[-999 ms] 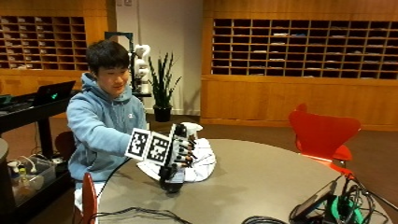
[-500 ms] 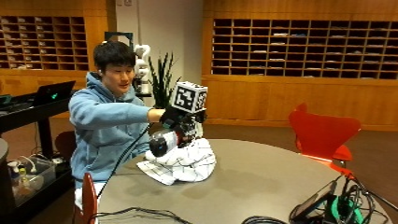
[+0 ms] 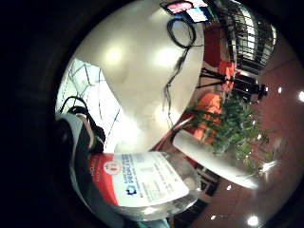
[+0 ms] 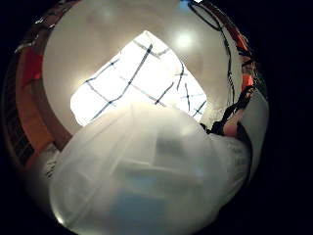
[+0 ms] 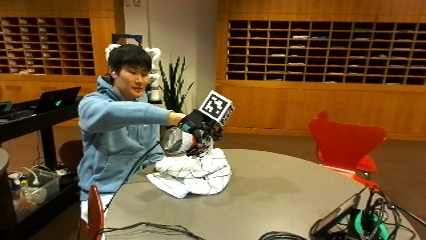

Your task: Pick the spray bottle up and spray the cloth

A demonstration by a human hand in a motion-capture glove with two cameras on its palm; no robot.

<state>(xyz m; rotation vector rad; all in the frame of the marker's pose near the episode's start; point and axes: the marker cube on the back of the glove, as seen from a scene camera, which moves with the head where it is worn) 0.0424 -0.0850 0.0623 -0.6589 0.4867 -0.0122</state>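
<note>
1. Person in a blue hoodie sits at a round grey table; right arm stretched forward over it.
2. Right hand, in the black glove, is raised above the table at about chest height, fingers curled round the spray bottle.
3. Bottle is clear plastic with a red and white label, lifted off the table and tipped over; its base faces the outside camera.
4. Cloth lies in a crumpled heap on the table just below the bottle: white with thin dark check lines. Bottle and cloth look very close, possibly touching at the lower edge; cannot tell from this angle.
5. Little finger side palm view: bottle's label fills the near field, close against the palm, with the table surface and a patch of cloth beyond it.
6. Thumb side palm view: translucent bottle body covers much of the field; checked cloth spread on the table behind it.
7. Black cables trail across the near edge of the table.
8. Red chair stands at the far side of the table, well apart from the cloth.
9. Potted plant behind the person; a laptop sits on a dark cart beside them.
</note>
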